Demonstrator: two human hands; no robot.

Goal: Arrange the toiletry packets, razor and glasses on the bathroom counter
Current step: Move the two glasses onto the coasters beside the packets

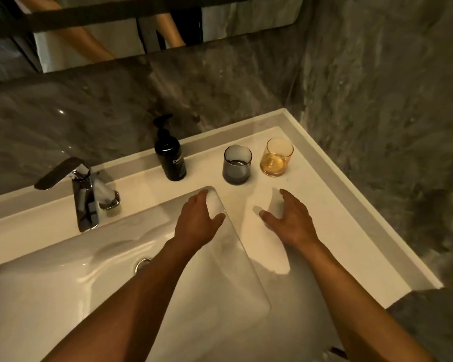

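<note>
Two glasses stand upright side by side at the back right of the white counter [324, 205]: a smoky grey glass [237, 164] and, to its right, an amber glass [276, 157]. My left hand [198, 219] hovers over the basin's back right corner, fingers spread, holding nothing. My right hand [292, 218] hovers over the counter just in front of the glasses, also open and empty. Both hands are a short way in front of the glasses and touch neither. No toiletry packets or razor are in view.
A black pump bottle [169, 155] stands left of the grey glass. A chrome tap [81, 194] sits at the back left above the white basin [89, 283] with its drain [142, 264]. Dark stone walls close in behind and on the right; a mirror hangs above.
</note>
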